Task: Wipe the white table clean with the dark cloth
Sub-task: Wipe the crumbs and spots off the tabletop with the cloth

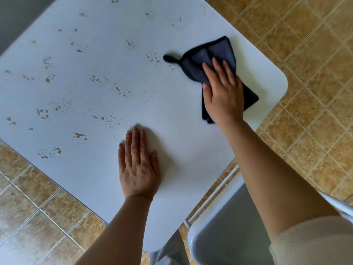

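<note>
The white table fills most of the view, tilted, with rounded corners. Several patches of water droplets lie scattered over its left and middle parts. A dark blue cloth with a small hanging loop lies near the table's right corner. My right hand presses flat on top of the cloth, fingers together and pointing away from me. My left hand rests flat on the bare table surface near the front edge, fingers slightly spread, holding nothing.
A white-framed chair with a grey seat stands at the table's near right edge, under my right arm. Tan floor tiles surround the table. A grey wall shows at the top left.
</note>
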